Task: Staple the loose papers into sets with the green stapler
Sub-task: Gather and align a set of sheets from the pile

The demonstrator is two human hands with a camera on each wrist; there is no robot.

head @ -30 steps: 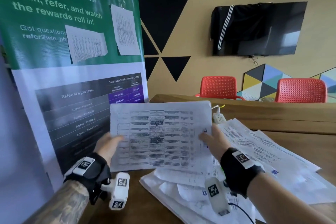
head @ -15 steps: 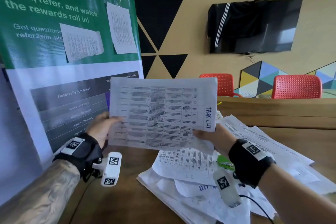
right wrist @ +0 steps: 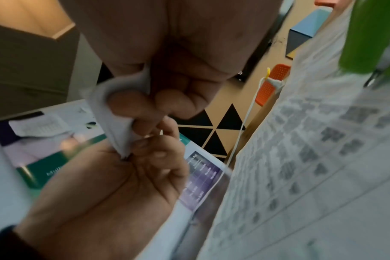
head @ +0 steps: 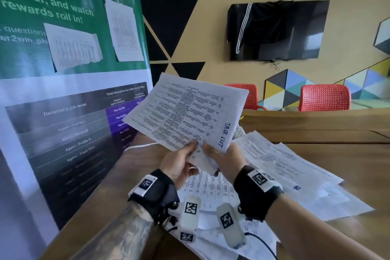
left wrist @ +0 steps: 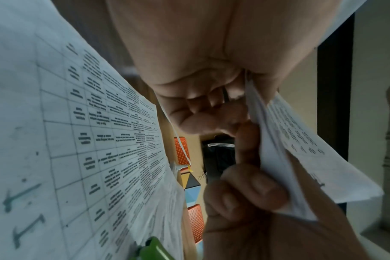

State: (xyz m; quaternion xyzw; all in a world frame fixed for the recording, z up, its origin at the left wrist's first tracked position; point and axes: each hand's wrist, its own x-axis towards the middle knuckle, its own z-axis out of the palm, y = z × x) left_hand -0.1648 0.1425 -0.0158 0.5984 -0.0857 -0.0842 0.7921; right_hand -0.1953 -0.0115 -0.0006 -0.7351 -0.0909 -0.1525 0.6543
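I hold a set of printed sheets (head: 185,112), marked "TASK LIST" in pen, tilted up above the table. My left hand (head: 190,148) and right hand (head: 207,151) both pinch its near lower corner, side by side. The left wrist view shows my thumb and fingers (left wrist: 252,112) nipping the sheets' edge (left wrist: 301,140). In the right wrist view the paper corner (right wrist: 122,123) is curled round my fingers. A spread pile of loose papers (head: 285,164) lies on the table below. The green stapler (left wrist: 155,249) lies on that pile, also seen as the green stapler (right wrist: 372,35); the head view hides it.
A tall printed banner (head: 63,112) stands close on the left. The wooden table (head: 348,175) ends at a raised wooden ledge (head: 316,120), with red chairs (head: 325,97) behind it. A white cable (head: 139,145) runs over the table's far left corner.
My left hand has left the sheets' left edge and now pinches the lower corner beside my right hand. The set has swung to a slanted angle.
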